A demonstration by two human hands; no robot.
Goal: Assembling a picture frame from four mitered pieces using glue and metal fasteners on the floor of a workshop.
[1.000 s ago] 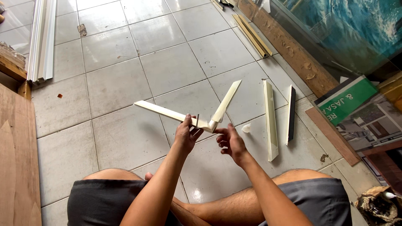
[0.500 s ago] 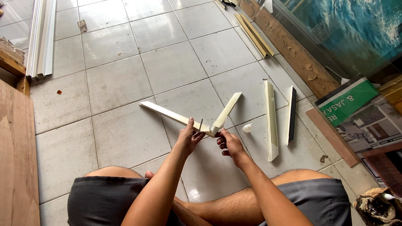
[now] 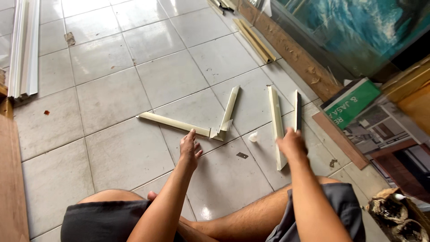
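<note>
Since a second before, set down the joined cream frame corner (image 3: 210, 127) on the tiled floor (image 3: 116, 94). Left hand (image 3: 190, 150) open, fingertips touching it. Right hand (image 3: 292, 145) moved right onto a loose cream strip (image 3: 275, 121); grip unclear. Dark strip (image 3: 298, 110) just beyond.

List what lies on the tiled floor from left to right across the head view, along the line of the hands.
Wooden board → long cream strip → left hand → short cream strip → small white lump → loose cream strip → right hand → green printed card.
</note>
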